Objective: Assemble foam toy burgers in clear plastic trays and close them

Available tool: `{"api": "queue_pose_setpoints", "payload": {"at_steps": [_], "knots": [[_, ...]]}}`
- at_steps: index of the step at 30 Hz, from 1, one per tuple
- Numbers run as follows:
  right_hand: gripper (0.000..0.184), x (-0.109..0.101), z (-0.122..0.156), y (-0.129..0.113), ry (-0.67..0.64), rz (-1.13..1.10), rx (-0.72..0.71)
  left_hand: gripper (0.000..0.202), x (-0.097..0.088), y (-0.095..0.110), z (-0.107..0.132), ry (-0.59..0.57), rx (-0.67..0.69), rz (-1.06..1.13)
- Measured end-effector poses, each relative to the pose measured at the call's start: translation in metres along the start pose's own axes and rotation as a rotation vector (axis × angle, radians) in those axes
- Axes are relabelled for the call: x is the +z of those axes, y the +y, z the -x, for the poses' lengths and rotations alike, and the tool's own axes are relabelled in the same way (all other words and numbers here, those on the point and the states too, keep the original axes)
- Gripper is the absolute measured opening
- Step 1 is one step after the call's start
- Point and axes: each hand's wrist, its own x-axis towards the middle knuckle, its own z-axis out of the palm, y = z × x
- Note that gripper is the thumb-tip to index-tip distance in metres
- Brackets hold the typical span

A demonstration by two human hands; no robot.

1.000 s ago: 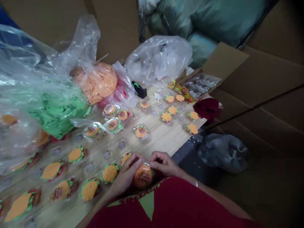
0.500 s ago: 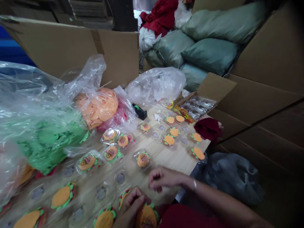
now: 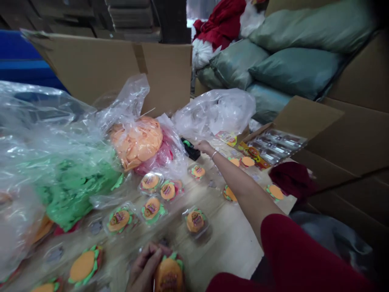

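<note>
At the front edge, my left hand (image 3: 145, 265) is closed on the side of a packed toy burger (image 3: 169, 273), its orange bun and green lettuce showing beneath a printed label. My right arm reaches far across the table. The fingers of my right hand (image 3: 204, 147) are pinched together at the near end of a black tape dispenser (image 3: 191, 150) with a green roll. Whatever they pinch is too small to make out. Between my hands, another toy burger in a clear clamshell pack (image 3: 196, 222) lies on the table.
Several packed burgers lie across the wooden table (image 3: 232, 247). Plastic bags of green pieces (image 3: 65, 190) and orange pieces (image 3: 138, 140) fill the left side. An open carton of clear plastic shells (image 3: 275, 144) and a dark red cloth (image 3: 290, 178) are at the right. Stuffed sacks (image 3: 296, 71) are piled behind.
My right hand has moved from beside my left hand out to the tape dispenser. My left hand stays on the burger pack. The view has shifted slightly.
</note>
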Motion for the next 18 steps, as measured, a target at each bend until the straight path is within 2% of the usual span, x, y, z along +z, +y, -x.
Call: {"api": "queue_pose_setpoints", "payload": {"at_steps": [2,4,11,14,18], "knots": [[0.016,0.002,0.0,0.01,-0.018,-0.107,0.073,0.035,0.005,0.01,-0.003,0.037,0.073,-0.04],[0.014,0.002,0.002,0.022,-0.044,-0.231,0.108,0.031,0.009,0.018,-0.009,0.024,0.13,-0.018],[0.014,0.004,0.018,0.066,-0.123,-0.57,0.176,0.029,0.011,0.036,-0.024,0.041,0.127,0.2],[0.016,0.012,0.02,0.074,-0.115,-0.641,0.177,0.029,0.009,0.041,-0.024,0.053,0.159,0.232],[0.02,0.017,0.02,0.074,-0.088,-0.675,0.168,0.029,0.009,0.044,-0.024,0.055,0.175,0.25]]}}
